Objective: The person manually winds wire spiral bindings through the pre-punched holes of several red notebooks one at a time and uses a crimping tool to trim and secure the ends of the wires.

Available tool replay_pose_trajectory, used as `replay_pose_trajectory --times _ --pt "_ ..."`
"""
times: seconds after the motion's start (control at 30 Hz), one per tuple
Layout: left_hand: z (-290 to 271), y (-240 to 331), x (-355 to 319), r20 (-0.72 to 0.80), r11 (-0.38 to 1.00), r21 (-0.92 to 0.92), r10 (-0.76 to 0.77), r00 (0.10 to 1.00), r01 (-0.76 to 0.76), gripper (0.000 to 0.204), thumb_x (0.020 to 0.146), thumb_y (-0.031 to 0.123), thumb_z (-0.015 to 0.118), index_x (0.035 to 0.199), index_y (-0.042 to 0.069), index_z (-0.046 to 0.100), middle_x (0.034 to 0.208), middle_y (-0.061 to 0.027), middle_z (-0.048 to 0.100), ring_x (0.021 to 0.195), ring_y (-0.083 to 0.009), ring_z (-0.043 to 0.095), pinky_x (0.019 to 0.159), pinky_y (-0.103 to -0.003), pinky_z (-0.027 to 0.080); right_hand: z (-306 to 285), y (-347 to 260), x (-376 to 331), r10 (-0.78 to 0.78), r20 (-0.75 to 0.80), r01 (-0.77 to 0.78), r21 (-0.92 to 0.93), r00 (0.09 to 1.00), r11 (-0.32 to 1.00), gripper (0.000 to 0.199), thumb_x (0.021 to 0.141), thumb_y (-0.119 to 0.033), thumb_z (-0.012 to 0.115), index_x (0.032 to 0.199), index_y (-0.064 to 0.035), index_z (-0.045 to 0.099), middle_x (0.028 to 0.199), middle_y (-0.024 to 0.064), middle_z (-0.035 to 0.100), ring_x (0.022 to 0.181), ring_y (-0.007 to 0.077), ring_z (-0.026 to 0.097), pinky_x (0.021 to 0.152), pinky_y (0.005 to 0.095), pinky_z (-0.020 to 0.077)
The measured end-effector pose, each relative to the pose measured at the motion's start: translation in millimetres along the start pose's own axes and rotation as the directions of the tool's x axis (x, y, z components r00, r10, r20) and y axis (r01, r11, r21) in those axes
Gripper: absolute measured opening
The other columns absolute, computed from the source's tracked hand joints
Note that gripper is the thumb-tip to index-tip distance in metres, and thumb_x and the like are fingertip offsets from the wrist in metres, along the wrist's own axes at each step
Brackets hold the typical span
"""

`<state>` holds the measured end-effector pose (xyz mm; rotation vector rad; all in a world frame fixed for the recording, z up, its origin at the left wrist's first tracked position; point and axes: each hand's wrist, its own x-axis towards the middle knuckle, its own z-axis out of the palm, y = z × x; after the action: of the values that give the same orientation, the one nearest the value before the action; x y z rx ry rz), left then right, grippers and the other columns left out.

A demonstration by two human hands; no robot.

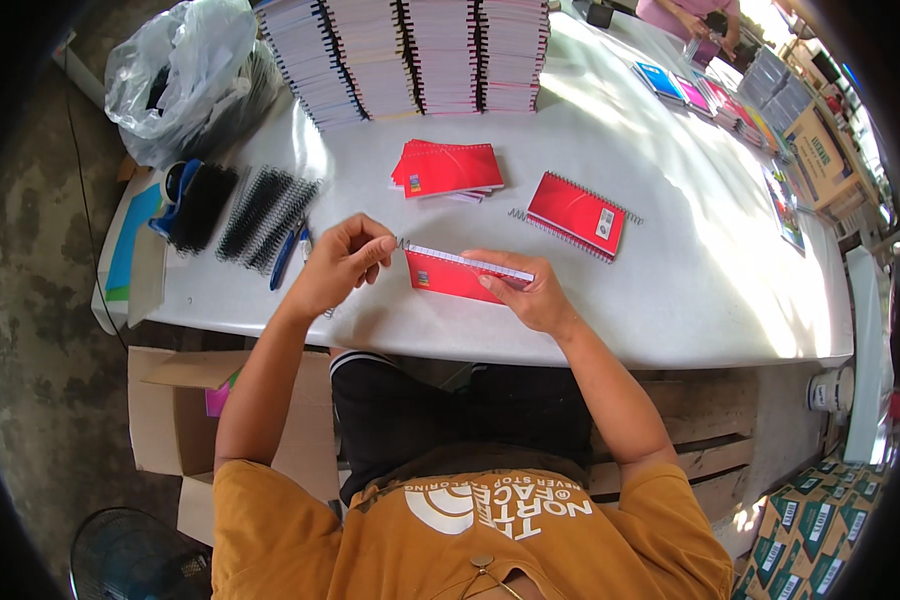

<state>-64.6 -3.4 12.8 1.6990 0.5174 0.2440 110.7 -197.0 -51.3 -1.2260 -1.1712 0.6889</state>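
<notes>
White table (670,300): smooth, glossy, rounded corners, strong sun glare on far side. Beyond both hands, four tall stacks of spiral-bound pads (410,55), pale page edges, dark wire spines. Far left of the grip, crumpled clear plastic bag (185,70), dark contents. Nearer left hand, bundle of black wire coils (260,215), ribbed, lying side by side; blue pen (285,258) just beside them.

Ahead of hands: loose pile of red covers (448,168), flat, glossy. To the right of it and beyond right hand, finished red notebook (576,215), wire along its edges, tilted.

Red notebook (450,275) in work: thin, rectangular, white strip along its far long edge, lying flat betw. both hands near table's front edge.

Left hand (338,265): forearm raised off table, wrist bent, thumb and fingers pinched together on end of thin wire spiral (402,243) at notebook's left corner. Spiral too fine to see more.

Right hand (530,292): palm down, fingers pressed on notebook's right end and lower edge, thumb along the white strip; clamped on it, holding it flat.
</notes>
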Motion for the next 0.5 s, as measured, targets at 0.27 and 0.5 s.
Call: replay_pose_trajectory --times 0.27,0.5 --pt "-14.4 7.4 3.6 0.408 0.403 0.743 0.361 0.839 -0.535 0.03 0.076 0.011 0.072 0.101 0.004 0.057 0.102 -0.0041 0.056 0.084 -0.0252 0.055 0.078 -0.035 0.042 5.0 0.3 -0.7 -0.005 0.014 0.005 -0.054 1.0 0.999 0.03 0.086 0.001 0.058 0.116 -0.0048 0.062 0.097 0.0049 0.068 0.075 0.0099 0.057 0.07 0.0241 0.0477" --pt "41.3 -14.6 -13.6 0.124 0.093 0.967 0.638 0.76 -0.236 0.075 0.08 0.058 0.054 0.129 0.001 0.045 0.138 -0.0218 0.038 0.132 -0.0403 0.027 0.107 -0.053 0.014 11.9 -7.3 -8.4 -0.239 -0.009 0.224 -0.317 0.971 0.921 0.032 0.085 -0.001 0.059 0.117 -0.0033 0.06 0.101 0.0176 0.066 0.082 0.0249 0.066 0.074 0.0286 0.0508"
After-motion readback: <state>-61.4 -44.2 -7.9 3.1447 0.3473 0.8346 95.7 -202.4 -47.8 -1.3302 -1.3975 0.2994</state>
